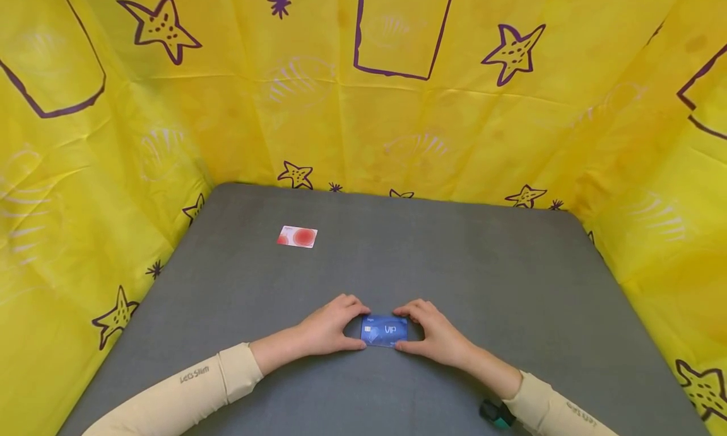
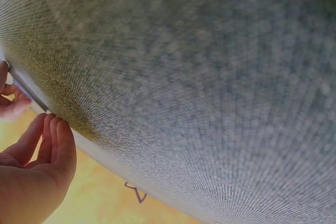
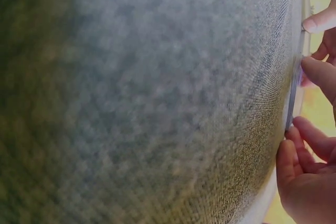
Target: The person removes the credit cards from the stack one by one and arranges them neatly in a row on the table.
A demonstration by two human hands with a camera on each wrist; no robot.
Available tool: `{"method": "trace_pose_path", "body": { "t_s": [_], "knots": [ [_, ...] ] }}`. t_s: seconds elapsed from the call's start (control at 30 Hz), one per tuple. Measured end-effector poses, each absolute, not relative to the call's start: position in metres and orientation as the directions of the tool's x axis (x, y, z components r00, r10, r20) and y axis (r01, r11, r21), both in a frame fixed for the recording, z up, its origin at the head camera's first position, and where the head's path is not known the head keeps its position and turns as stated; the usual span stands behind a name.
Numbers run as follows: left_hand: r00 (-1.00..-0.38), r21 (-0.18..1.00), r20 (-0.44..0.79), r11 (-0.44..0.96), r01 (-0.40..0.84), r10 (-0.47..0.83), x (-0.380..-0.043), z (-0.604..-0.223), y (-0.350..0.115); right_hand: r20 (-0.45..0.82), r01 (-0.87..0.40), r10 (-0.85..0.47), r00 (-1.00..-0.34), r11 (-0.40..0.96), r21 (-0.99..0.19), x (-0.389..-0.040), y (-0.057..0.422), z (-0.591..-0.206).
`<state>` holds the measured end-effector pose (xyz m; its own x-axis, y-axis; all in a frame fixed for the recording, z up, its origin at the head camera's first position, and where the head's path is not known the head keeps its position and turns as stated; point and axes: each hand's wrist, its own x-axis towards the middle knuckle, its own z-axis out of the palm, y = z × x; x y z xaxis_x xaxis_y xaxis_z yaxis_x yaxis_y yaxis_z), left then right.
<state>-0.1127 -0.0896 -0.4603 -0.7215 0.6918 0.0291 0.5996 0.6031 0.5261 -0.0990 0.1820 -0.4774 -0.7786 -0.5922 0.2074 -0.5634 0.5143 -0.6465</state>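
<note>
A blue bank-style card (image 1: 384,330) marked VIP, with a chip at its left, is low in the middle of the head view. My left hand (image 1: 332,327) holds its left end, thumb at the near corner and fingers at the far one. At the right end, my right hand (image 1: 434,338) grips the opposite corners the same way. Both wrist views catch the card edge-on, a thin strip (image 3: 294,95) between fingertips in the right one. A white card with red circles (image 1: 298,236) lies farther back, left of centre, away from both hands.
The grey tabletop (image 1: 454,265) reaches back to yellow cloth walls (image 1: 318,120) printed with starfish and purple outlines, which enclose it at the back and sides. A dark and green strap-like thing (image 1: 497,414) shows beside the right sleeve.
</note>
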Motion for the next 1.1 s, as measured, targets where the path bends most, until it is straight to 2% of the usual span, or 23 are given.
{"method": "trace_pose_path", "body": {
  "t_s": [0.5, 1.1],
  "knots": [
    [-0.722, 0.525, 0.033, 0.603, 0.601, 0.691, -0.1118, -0.4626, -0.0895, 0.158, -0.550, -0.600, -0.784, 0.554, -0.625, -0.0971, 0.1816, -0.4744],
    [-0.729, 0.529, 0.057, 0.598, 0.602, 0.682, -0.1117, -0.4624, -0.0889, 0.201, -0.588, -0.609, -0.767, 0.540, -0.602, -0.0987, 0.1822, -0.4760]
  ]
}}
